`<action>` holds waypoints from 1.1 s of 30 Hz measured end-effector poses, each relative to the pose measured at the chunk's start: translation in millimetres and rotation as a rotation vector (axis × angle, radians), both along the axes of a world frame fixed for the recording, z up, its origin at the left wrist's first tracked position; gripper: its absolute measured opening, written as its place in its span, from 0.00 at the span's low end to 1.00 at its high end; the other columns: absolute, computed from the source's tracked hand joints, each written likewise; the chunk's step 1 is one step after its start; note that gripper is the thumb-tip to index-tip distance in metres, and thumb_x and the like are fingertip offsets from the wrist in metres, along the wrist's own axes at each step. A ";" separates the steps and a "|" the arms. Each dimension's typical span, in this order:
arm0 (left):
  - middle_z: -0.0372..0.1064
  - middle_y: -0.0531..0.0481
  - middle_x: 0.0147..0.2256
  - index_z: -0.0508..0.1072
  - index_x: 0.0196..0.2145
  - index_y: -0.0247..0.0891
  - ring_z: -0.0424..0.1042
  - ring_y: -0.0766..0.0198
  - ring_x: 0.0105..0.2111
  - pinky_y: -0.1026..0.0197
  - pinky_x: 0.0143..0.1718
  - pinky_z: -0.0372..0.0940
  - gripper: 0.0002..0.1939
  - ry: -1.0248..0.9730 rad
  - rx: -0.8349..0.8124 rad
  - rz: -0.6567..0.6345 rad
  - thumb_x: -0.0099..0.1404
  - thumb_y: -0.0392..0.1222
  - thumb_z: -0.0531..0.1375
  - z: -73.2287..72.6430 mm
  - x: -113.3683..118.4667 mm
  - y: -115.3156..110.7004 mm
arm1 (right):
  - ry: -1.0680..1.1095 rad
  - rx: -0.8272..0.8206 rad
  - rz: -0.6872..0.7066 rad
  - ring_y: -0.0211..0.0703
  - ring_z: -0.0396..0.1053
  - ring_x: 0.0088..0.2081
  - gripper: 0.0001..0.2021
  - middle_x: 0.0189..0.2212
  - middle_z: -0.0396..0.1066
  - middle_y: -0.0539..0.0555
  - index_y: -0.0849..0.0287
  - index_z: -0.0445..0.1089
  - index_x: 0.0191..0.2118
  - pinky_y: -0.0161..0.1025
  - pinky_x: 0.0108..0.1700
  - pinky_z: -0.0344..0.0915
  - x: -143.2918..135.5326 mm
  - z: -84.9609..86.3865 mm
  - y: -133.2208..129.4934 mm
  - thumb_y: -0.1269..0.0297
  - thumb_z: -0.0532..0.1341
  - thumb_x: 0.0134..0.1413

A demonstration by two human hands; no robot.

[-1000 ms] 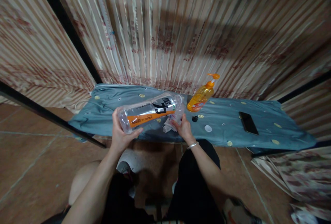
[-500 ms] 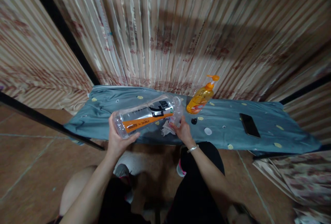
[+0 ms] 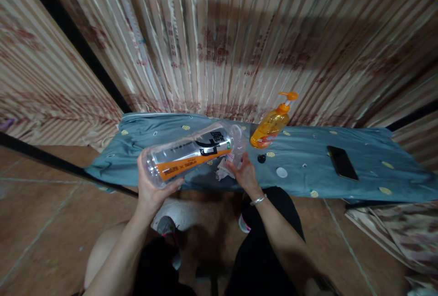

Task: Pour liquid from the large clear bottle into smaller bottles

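Observation:
A large clear plastic bottle [image 3: 190,152] with an orange, silver and black label lies tilted across the middle, its neck up to the right. My left hand [image 3: 153,191] is wrapped round its base. By the neck, my right hand [image 3: 246,175] is closed on a small clear plastic container [image 3: 241,144], whose shape is partly hidden by the fingers. A crumpled white tissue [image 3: 224,169] lies just under the right fingers; whether they grip it, I cannot tell. Right of the hands stands an orange pump bottle [image 3: 268,127] of yellow liquid.
A blue-grey cloth [image 3: 308,150] covers the narrow bench. On it lie a small black cap [image 3: 261,158], a white disc [image 3: 282,172] and a phone [image 3: 342,163] at the right. Black poles [image 3: 71,43] and a striped curtain [image 3: 219,36] stand around the bench.
The large bottle and my left hand have shifted slightly left, while my right hand has moved slightly right. The view has turned a little; both grips look the same.

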State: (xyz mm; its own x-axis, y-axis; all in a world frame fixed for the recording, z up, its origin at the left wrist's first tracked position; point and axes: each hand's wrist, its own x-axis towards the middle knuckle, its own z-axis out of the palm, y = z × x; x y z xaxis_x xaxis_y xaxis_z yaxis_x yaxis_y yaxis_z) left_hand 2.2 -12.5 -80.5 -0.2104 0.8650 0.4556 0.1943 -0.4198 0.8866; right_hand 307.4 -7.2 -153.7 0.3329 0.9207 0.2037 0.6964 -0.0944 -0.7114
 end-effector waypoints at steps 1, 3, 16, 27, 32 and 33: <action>0.69 0.32 0.61 0.65 0.64 0.41 0.73 0.31 0.63 0.28 0.66 0.69 0.62 -0.003 -0.009 -0.005 0.35 0.63 0.83 1.5 -0.1 -0.7 | 0.004 -0.008 -0.003 0.66 0.83 0.46 0.26 0.48 0.83 0.69 0.58 0.68 0.58 0.57 0.47 0.80 -0.5 0.9 -0.1 0.49 0.69 0.61; 0.68 0.31 0.62 0.64 0.64 0.41 0.72 0.30 0.64 0.27 0.67 0.68 0.62 -0.002 -0.025 -0.006 0.35 0.60 0.84 4.8 -0.4 -2.1 | 0.008 -0.020 -0.005 0.66 0.83 0.47 0.28 0.48 0.83 0.69 0.60 0.67 0.60 0.56 0.48 0.79 -0.8 2.7 -0.4 0.48 0.69 0.61; 0.71 0.34 0.60 0.66 0.61 0.40 0.73 0.33 0.63 0.33 0.67 0.68 0.62 -0.002 -0.079 0.050 0.31 0.57 0.84 16.3 -0.6 -8.7 | 0.034 0.096 0.027 0.64 0.83 0.46 0.27 0.47 0.83 0.68 0.60 0.70 0.58 0.55 0.46 0.80 -0.9 -1.1 -3.4 0.48 0.67 0.62; 0.71 0.33 0.62 0.66 0.62 0.40 0.74 0.32 0.63 0.33 0.68 0.68 0.61 0.038 -0.088 0.045 0.33 0.56 0.83 19.9 -7.0 -12.6 | 0.070 0.139 0.018 0.68 0.82 0.47 0.21 0.46 0.82 0.67 0.55 0.71 0.57 0.66 0.47 0.82 -2.1 -6.9 -3.0 0.56 0.69 0.60; 0.71 0.34 0.62 0.67 0.62 0.40 0.73 0.32 0.65 0.34 0.70 0.67 0.61 0.036 -0.094 0.046 0.32 0.56 0.84 21.5 -7.0 -12.9 | 0.069 0.136 0.020 0.66 0.82 0.47 0.21 0.46 0.83 0.65 0.53 0.70 0.57 0.62 0.46 0.81 -1.5 -7.7 -3.6 0.56 0.69 0.61; 0.71 0.34 0.62 0.68 0.62 0.39 0.73 0.32 0.65 0.33 0.71 0.66 0.61 0.032 -0.104 0.045 0.32 0.57 0.84 22.2 -6.5 -13.1 | 0.069 0.133 0.021 0.66 0.82 0.46 0.21 0.45 0.83 0.64 0.53 0.70 0.57 0.61 0.45 0.81 -1.3 -7.4 -3.8 0.56 0.69 0.61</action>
